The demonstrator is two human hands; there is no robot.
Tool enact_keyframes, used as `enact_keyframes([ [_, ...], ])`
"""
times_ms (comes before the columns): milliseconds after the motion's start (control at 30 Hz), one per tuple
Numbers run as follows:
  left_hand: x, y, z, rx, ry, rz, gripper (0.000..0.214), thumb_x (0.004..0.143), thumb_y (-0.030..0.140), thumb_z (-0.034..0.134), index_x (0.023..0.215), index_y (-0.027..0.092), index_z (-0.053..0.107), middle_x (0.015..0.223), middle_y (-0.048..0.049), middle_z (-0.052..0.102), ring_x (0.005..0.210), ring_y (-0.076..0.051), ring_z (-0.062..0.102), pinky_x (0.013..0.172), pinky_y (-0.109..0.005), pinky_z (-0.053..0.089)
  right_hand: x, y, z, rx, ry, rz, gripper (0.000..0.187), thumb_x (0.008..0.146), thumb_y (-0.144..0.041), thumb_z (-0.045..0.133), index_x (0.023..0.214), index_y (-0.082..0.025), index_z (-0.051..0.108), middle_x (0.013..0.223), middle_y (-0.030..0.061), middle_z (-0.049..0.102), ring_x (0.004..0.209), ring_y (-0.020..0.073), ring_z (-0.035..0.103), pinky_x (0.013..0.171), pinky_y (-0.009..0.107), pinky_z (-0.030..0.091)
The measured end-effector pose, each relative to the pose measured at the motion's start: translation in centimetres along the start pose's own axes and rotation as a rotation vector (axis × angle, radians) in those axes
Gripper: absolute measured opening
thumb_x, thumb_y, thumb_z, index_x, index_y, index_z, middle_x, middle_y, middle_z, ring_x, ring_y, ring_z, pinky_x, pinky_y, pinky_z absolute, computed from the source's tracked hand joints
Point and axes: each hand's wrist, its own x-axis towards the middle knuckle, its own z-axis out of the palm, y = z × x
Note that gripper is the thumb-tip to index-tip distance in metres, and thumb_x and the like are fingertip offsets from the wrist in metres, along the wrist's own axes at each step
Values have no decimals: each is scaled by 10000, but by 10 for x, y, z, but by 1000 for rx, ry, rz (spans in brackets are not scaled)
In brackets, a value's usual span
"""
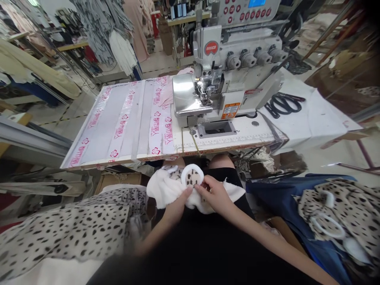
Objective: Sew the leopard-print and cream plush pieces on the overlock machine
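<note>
My left hand (pixel 179 204) and my right hand (pixel 214 193) pinch a white fleece piece (pixel 166 192) in my lap, just below the table's front edge. A round, white-rimmed patch of spotted fabric (pixel 192 176) sits on the fleece between my hands, and my right fingertips touch its lower edge. A heap of spotted cream fabric (pixel 65 233) lies to my left. To my right, a blue bag (pixel 279 194) holds more spotted pieces (pixel 341 209) with white loops.
An overlock sewing machine (pixel 225 67) stands on a table (pixel 118 122) covered with printed tape, straight ahead. Black cords (pixel 283 105) lie on a white cloth to its right. Garments hang on racks behind the table.
</note>
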Motion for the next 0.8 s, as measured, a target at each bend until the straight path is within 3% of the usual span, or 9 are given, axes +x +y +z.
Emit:
enact_keyframes([
  [167, 0, -4, -7, 203, -41, 117, 399, 686, 273, 709, 1053, 184, 578, 1164, -58, 557, 1152, -194, 461, 1046, -320, 312, 2, -6, -3, -140, -94, -192, 162, 845, -199, 439, 705, -178, 515, 755, 51, 528, 752, 189, 459, 692, 321, 380],
  [300, 1, 3, -14, 258, -125, 7, 393, 642, 276, 740, 989, 142, 612, 1071, -98, 604, 1150, -226, 461, 1027, -327, 337, 9, -4, -13, -176, -285, -337, 170, 843, -174, 416, 707, -176, 517, 783, 65, 552, 785, 201, 472, 734, 342, 379],
  [400, 0, 12, -13, 201, -195, -103, 432, 599, 284, 766, 961, 99, 621, 1002, -138, 626, 1033, -282, 542, 936, -395, 431, 13, 1, -18, 10, -417, -217, 273, 873, -273, 403, 628, -177, 475, 704, 30, 525, 698, 165, 488, 664, 299, 397],
  [500, -1, 18, -8, 120, -196, -92, 457, 597, 273, 768, 990, 102, 609, 1039, -128, 616, 1003, -270, 562, 916, -372, 453, 15, 5, -17, 302, -342, 64, 311, 867, -398, 417, 650, -179, 457, 605, -15, 470, 561, 119, 468, 540, 246, 391],
  [567, -2, 18, -5, 119, -197, -82, 449, 613, 281, 758, 998, 104, 607, 1040, -121, 617, 1000, -259, 565, 918, -359, 453, 16, 5, -14, 489, -290, 178, 259, 828, -428, 483, 745, -182, 474, 604, -33, 478, 524, 104, 472, 498, 226, 390],
  [667, -4, 17, -3, 153, -201, -91, 464, 611, 287, 761, 1008, 107, 603, 1020, -115, 624, 974, -263, 575, 905, -384, 457, 18, 1, -10, 622, -332, 201, 263, 765, -427, 577, 791, -181, 489, 626, -41, 500, 513, 88, 478, 483, 210, 389],
  [800, -8, 18, -4, 208, -261, -119, 515, 596, 281, 770, 1060, 139, 598, 1069, -97, 609, 1006, -263, 560, 942, -393, 430, 20, -3, -8, 651, -381, 203, 284, 719, -410, 635, 708, -166, 491, 590, -50, 479, 486, 71, 440, 473, 201, 363],
])
